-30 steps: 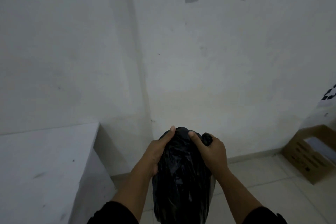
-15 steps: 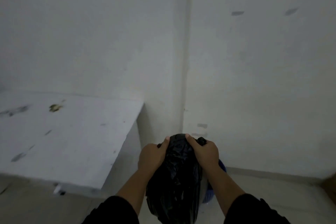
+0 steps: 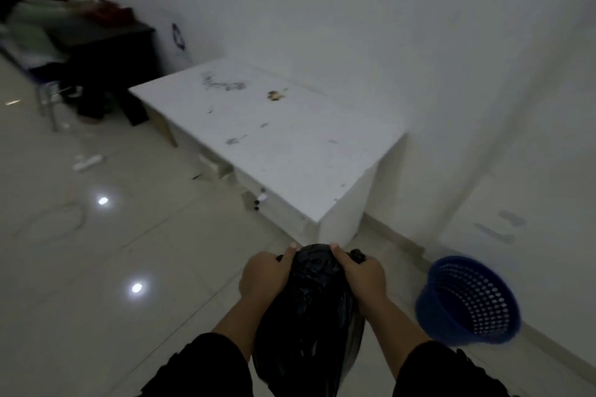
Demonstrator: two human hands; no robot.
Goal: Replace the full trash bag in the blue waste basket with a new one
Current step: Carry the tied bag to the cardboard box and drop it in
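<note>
On the floor to the right, the blue waste basket (image 3: 469, 300) now shows fully, while both hands (image 3: 265, 277) (image 3: 362, 277) still grip the black trash bag (image 3: 311, 316).

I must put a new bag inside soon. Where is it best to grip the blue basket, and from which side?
Probably the upper rim of the blue basket, reached from above on its left: it stands upright on the floor, mouth open and empty, with a wall close behind.

Both forearms reach forward in dark sleeves; the left hand (image 3: 263, 277) and right hand (image 3: 362, 277) clutch the trash bag (image 3: 311, 316) top, thumbs up.
</note>
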